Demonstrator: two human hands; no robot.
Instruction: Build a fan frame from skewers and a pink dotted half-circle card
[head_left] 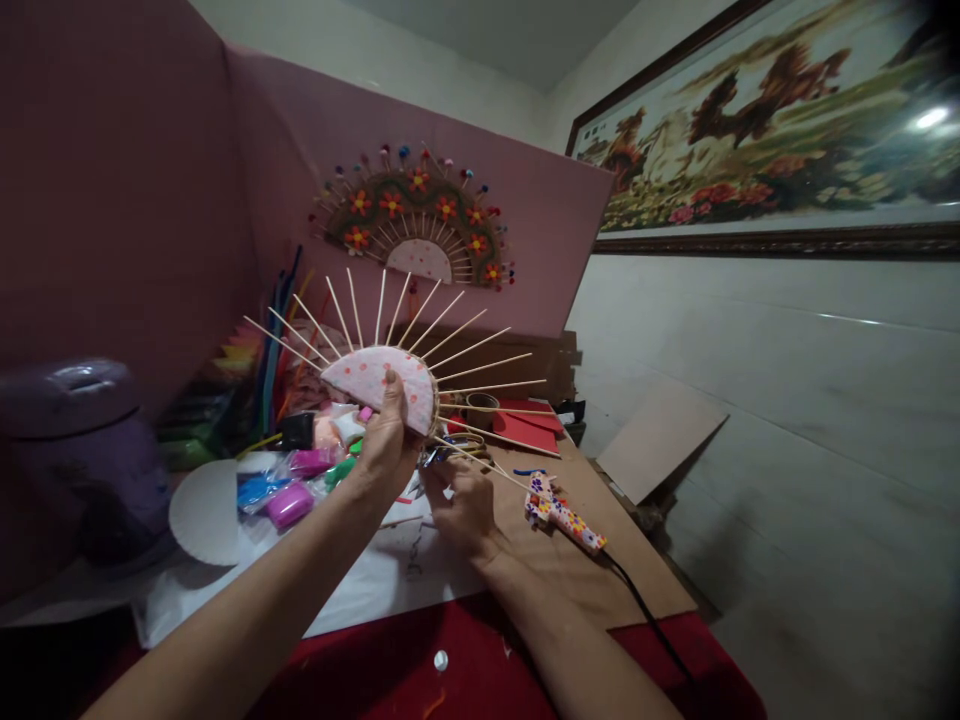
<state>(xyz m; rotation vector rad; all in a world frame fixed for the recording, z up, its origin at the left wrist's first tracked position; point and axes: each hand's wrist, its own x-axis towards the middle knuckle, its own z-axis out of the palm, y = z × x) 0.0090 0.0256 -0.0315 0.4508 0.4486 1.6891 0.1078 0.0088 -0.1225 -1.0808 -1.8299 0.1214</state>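
Skewer fan [373, 376] in left hand [387, 447]; grip of right hand [463, 506] unclear.

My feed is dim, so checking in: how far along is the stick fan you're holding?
Done: sticks already radiate from the dotted half-disc, held up by the left hand. In hand: the right hand is down near the glue gun. Left, probably: the sticks are bare, unlike the decorated fan behind, with woven band and flowers.

Pink dotted half-disc [373, 380], wooden skewers [480, 366] fanning outward, raised upright
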